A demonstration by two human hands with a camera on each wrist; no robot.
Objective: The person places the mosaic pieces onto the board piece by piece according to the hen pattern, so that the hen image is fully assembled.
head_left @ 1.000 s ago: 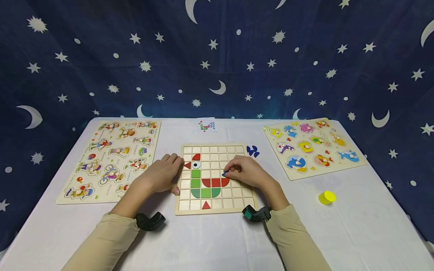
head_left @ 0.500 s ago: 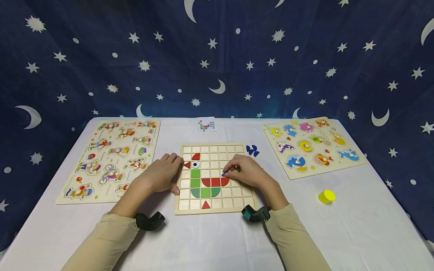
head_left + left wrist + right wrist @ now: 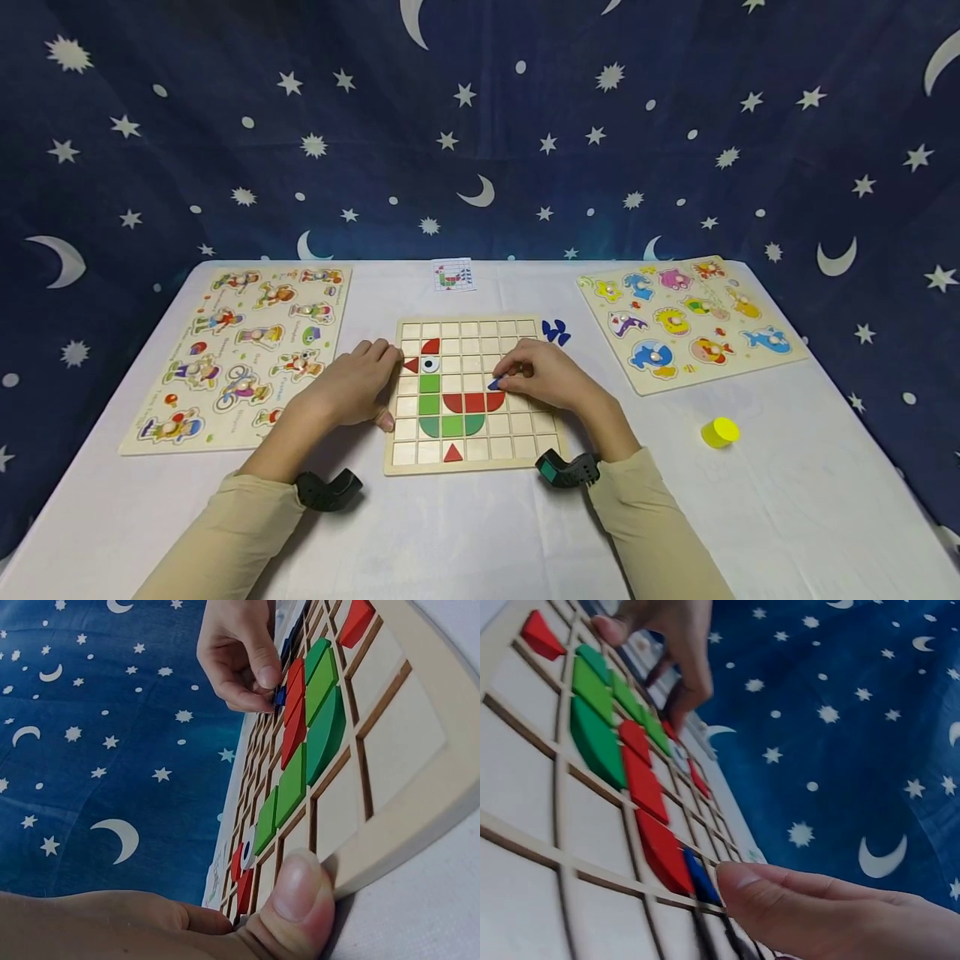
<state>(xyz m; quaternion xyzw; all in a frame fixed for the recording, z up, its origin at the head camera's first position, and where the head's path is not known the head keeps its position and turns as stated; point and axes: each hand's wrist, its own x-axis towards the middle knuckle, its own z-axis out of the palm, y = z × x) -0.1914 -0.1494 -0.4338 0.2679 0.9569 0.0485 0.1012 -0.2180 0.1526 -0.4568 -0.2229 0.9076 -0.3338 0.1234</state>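
A wooden grid board lies in the middle of the table, with red, green and eye pieces set in its cells. My right hand pinches a small blue piece at the cell just above the right red piece. My left hand rests against the board's left edge, its thumb pressed on the rim. Several more blue pieces lie off the board's upper right corner.
A puzzle board with people figures lies at the left, one with sea animals at the right. A small pattern card sits behind the grid board. A yellow cap stands at the right front. A starry blue cloth hangs behind.
Both hands have stayed where they were; the right hand still holds the blue piece at the same cell. Only the camera has shifted slightly.
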